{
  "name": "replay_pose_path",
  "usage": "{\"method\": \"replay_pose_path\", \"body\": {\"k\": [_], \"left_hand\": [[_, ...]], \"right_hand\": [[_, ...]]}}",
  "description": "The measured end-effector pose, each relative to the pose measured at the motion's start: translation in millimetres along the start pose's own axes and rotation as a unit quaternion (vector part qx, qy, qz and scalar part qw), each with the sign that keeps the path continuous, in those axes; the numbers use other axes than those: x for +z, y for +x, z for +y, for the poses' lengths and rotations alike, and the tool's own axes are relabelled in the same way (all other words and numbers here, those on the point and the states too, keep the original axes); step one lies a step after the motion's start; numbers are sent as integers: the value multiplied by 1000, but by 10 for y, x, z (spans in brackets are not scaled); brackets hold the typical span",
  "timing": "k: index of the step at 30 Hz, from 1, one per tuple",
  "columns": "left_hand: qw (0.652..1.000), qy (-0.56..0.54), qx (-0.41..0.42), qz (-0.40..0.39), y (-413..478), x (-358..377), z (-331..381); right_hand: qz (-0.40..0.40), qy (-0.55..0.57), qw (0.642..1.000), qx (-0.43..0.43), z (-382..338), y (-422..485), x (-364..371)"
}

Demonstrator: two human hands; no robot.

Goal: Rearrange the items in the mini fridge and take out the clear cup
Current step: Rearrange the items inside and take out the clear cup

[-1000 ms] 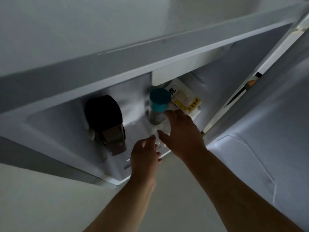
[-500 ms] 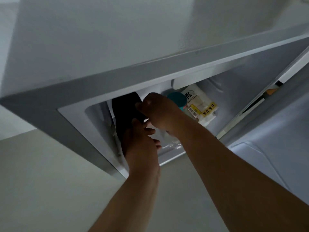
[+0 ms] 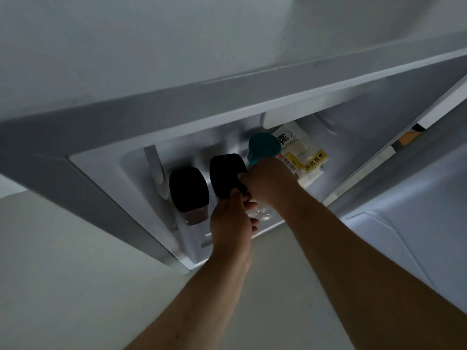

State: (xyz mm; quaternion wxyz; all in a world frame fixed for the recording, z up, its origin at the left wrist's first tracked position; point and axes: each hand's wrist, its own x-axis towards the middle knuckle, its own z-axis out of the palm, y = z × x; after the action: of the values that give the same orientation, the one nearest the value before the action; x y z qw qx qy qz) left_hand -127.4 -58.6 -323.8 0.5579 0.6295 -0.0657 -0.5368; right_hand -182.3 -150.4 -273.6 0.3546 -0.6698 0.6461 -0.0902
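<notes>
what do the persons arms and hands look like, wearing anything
Both arms are bare from the bottom edge of the picture up to the hands: no sleeves, gloves, watch or bracelet in view. The left hand and right hand show no rings that I can make out in the dim light. Each forearm is slim, with faint hair.

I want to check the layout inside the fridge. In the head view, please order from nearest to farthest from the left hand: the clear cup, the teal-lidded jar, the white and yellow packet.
1. Clear cup: at the left hand's fingertips.
2. Teal-lidded jar: behind, up and right.
3. White and yellow packet: farthest, right of the jar.
</notes>
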Motion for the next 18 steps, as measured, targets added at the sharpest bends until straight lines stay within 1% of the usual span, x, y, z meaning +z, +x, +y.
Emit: {"method": "replay_pose_path", "body": {"k": [2,3,4,6,7,8,10,11,12,14,15,16,18], "left_hand": [[1000,2,-16,-1,122,-73,-69],[1000,7,-23,0,177,-101,-97],[1000,14,-26,0,216,-121,-117],[1000,21,-19,4,280,-136,-149],[999,28,-14,4,295,-131,-161],[999,40,-7,2,291,-129,-170],[996,91,14,4,252,-173,-227],[992,122,36,12,201,-233,-274],[987,148,60,22,148,-300,-333],[974,198,98,42,68,-421,-436],[967,227,109,48,51,-454,-467],[960,251,117,51,59,-464,-481],[954,264,134,42,139,-455,-501]], "right_hand": [[-8,-95,995,-20,-9,35,132],[-4,-161,985,-57,35,100,230],[1,-196,979,-58,5,83,265],[6,-278,956,-92,-27,65,304],[10,-293,949,-112,-13,84,322],[13,-296,949,-110,-24,58,326],[76,-267,951,-134,-6,-25,339],[114,-240,947,-179,28,-72,362],[130,-224,937,-233,62,-139,383],[93,-250,904,-334,178,-228,467],[58,-260,892,-366,211,-260,506],[31,-266,887,-377,249,-260,538],[-9,-275,888,-368,307,-237,577]]}}
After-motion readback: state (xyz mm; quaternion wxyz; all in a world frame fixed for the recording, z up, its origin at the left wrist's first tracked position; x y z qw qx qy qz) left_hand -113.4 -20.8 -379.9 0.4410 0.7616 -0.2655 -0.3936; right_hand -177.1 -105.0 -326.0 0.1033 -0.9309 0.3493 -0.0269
